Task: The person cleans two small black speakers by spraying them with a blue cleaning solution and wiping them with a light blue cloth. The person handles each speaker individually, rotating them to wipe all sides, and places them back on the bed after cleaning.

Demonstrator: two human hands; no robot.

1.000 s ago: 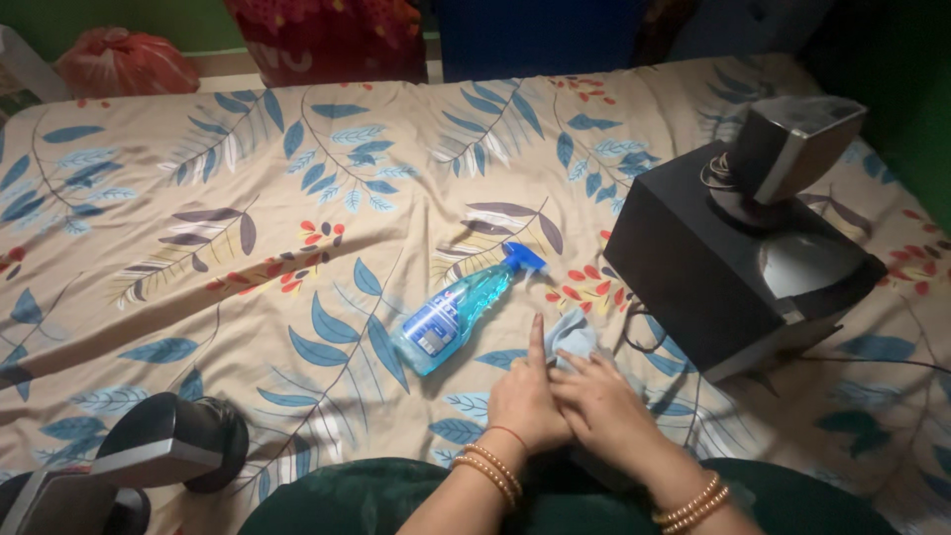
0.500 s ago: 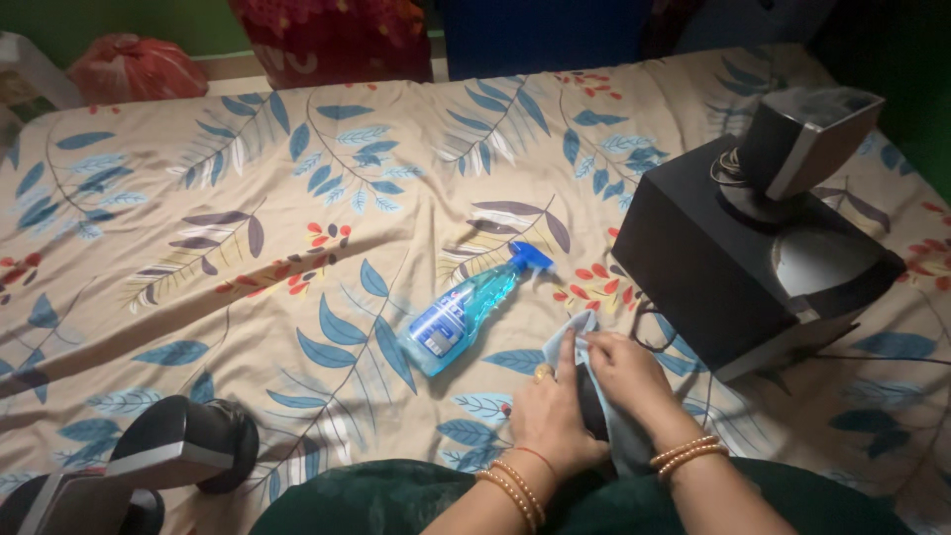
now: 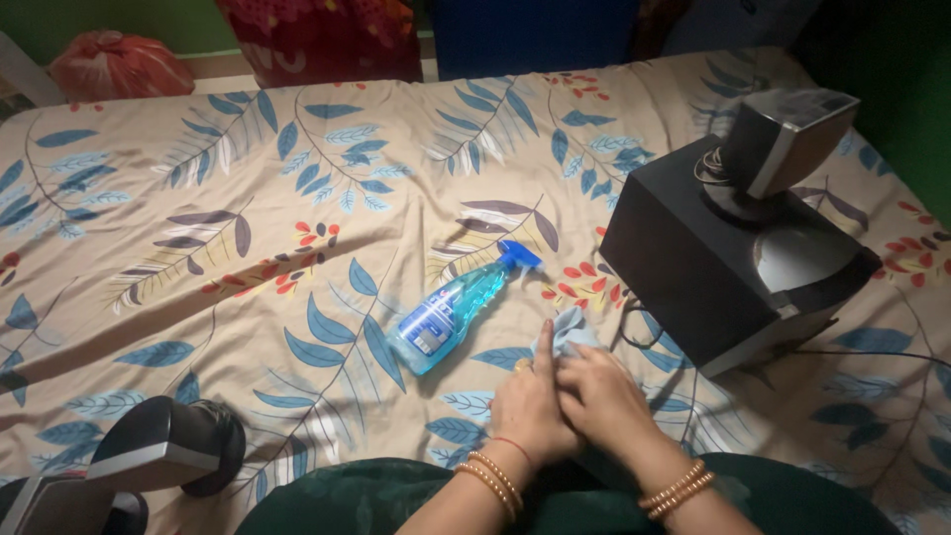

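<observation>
My two hands are pressed together low in the middle, above my dark green lap. My left hand [image 3: 528, 401] has its index finger stretched out along a light blue cloth [image 3: 569, 328] and its other fingers curled. My right hand [image 3: 606, 394] lies over the same cloth and grips it. Whatever sits under the cloth between my hands is hidden. A blue spray bottle [image 3: 451, 308] lies on its side on the leaf-patterned bedsheet [image 3: 297, 198], just left of my hands, its nozzle pointing to the upper right.
A black speaker box [image 3: 693, 258] stands to the right, with a small grey satellite speaker [image 3: 792, 139] on top and cables trailing beside it. Another small speaker [image 3: 158, 451] lies at the lower left. A red bag [image 3: 119, 64] sits beyond the bed's far edge.
My hands have closed together over the cloth. A small dark object seen between them half a second ago is now covered. My left index finger is stretched out again.
</observation>
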